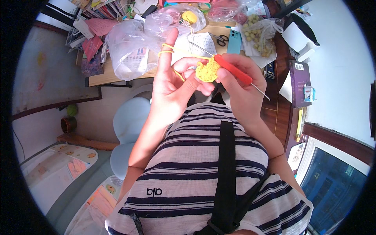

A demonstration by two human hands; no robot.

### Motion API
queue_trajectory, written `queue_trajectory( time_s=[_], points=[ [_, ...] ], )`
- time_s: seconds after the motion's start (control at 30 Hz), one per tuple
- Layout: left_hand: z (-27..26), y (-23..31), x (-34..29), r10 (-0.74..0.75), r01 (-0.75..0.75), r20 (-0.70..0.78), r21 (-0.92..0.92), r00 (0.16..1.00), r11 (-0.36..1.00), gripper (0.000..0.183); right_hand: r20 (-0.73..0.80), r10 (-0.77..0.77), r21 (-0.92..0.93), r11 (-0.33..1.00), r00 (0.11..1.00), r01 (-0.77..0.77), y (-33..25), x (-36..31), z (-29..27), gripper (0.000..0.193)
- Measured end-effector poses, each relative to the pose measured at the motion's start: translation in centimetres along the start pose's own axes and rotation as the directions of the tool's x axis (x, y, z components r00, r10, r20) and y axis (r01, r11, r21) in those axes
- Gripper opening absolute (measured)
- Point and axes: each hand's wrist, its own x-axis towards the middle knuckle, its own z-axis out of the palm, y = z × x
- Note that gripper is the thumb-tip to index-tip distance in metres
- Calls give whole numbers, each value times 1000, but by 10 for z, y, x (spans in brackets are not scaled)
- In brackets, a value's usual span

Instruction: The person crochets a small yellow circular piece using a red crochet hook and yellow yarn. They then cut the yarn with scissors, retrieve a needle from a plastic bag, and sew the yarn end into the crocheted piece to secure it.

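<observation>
Between my two hands is a small round piece of yellow crochet work [207, 71]. My left hand [174, 84] pinches its left side between thumb and fingers, with the index finger raised and yellow yarn [166, 51] looped around it. My right hand [244, 80] holds a crochet hook [234, 69] with a red handle and thin metal ends, the thumb against the right edge of the crochet piece. The yarn runs from the raised finger to the piece near the hook. A yellow yarn ball [189, 17] lies in a clear plastic bag beyond the hands.
On the wooden desk [102, 80] are crumpled plastic bags [127, 49], a written paper sheet [203, 42], black scissors [220, 38], a light-blue phone [234, 41] and bagged green grapes [256, 33]. A light-blue chair [131, 119] stands below the desk's left side. A white pitcher-like container [298, 35] is at right.
</observation>
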Motion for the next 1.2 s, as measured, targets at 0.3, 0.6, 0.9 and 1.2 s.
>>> queue_trajectory(
  time_s=[0.3, 0.6, 0.9, 1.2],
  points=[
    [-4, -7, 4, 173, -162, -29, 225, 984, 961, 93, 45, -147, -131, 980, 988, 152, 1, -4, -4, 23],
    [1, -8, 2, 152, -142, -26, 240, 988, 960, 96, 43, -149, -156, 976, 988, 154, 3, -9, -8, 23],
    [10, -9, 0, 203, -191, -27, 234, 979, 953, 103, 83, -112, -172, 977, 990, 125, -1, -5, -9, 22],
    [3, -7, 2, 49, -41, -94, 79, 994, 996, 99, 59, -202, -193, 959, 978, 210, -3, -9, -16, 17]
  ],
)
